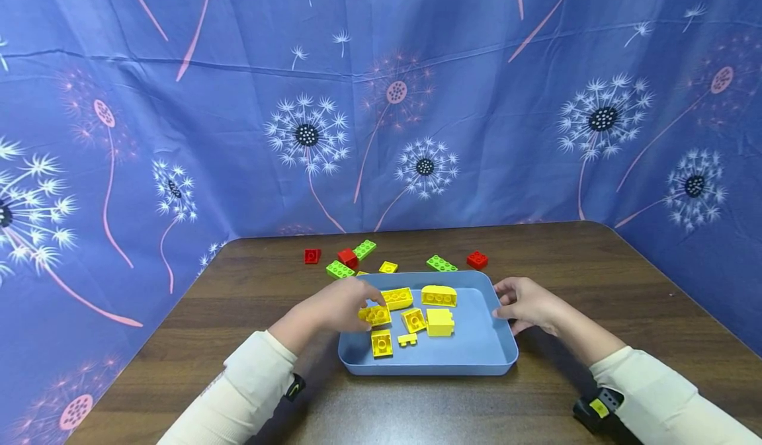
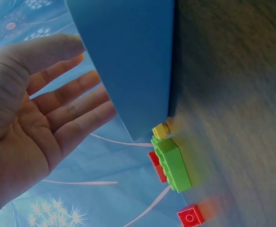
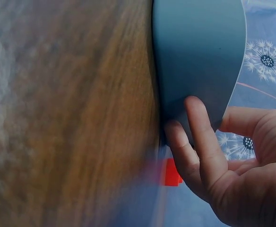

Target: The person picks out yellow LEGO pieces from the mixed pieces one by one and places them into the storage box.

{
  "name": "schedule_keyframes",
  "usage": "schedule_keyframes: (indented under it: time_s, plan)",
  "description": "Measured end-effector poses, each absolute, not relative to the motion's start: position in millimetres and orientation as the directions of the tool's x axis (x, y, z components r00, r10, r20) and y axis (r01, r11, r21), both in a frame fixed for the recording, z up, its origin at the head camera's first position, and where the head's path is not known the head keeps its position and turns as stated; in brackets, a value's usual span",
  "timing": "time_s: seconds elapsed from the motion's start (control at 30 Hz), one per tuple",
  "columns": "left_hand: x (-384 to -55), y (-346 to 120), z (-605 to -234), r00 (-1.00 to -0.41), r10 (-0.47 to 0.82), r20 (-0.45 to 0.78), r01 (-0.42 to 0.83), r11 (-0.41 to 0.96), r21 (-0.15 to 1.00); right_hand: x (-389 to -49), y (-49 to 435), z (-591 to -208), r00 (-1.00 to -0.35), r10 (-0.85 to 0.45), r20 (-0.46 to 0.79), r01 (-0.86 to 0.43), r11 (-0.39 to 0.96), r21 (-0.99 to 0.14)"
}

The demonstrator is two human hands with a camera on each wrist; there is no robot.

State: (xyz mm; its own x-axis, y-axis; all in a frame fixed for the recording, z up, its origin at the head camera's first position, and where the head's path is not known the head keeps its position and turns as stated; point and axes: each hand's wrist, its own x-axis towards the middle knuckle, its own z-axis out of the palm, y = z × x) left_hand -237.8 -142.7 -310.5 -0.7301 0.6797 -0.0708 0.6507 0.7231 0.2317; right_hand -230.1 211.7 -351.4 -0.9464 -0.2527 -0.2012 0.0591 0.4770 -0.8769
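Observation:
A shallow blue tray [image 1: 476, 339] stands on the table with several yellow toy bricks inside. My left hand [image 1: 342, 305] reaches over its left rim, finger and thumb pinching a yellow brick [image 1: 376, 317]. The left wrist view hides those fingertips behind the tray wall [image 2: 133, 61]. Close to the held brick lie a long yellow brick [image 1: 397, 299] and a square yellow brick [image 1: 381, 344]. My right hand [image 1: 532, 305] grips the tray's right side. In the right wrist view, fingers of the right hand [image 3: 251, 165] touch the outer wall [image 3: 199, 52], and another digit reaches over the rim.
Behind the tray lie green bricks [image 1: 442, 263], red bricks [image 1: 477, 260] and a small yellow brick [image 1: 388, 267]. More red and green bricks are grouped at the back left. The brown table [image 1: 601, 260] ends at a blue dandelion-patterned cloth [image 1: 494, 187].

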Motion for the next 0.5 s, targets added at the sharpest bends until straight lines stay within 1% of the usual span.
schedule_keyframes:
  time_s: [0.5]
  plan:
    - [-241.1,-140.6,-292.8,-0.723,0.689,-0.039,0.668,0.713,0.214,-229.0,210.1,-350.3,-0.947,-0.241,-0.214,0.076,0.478,-0.875]
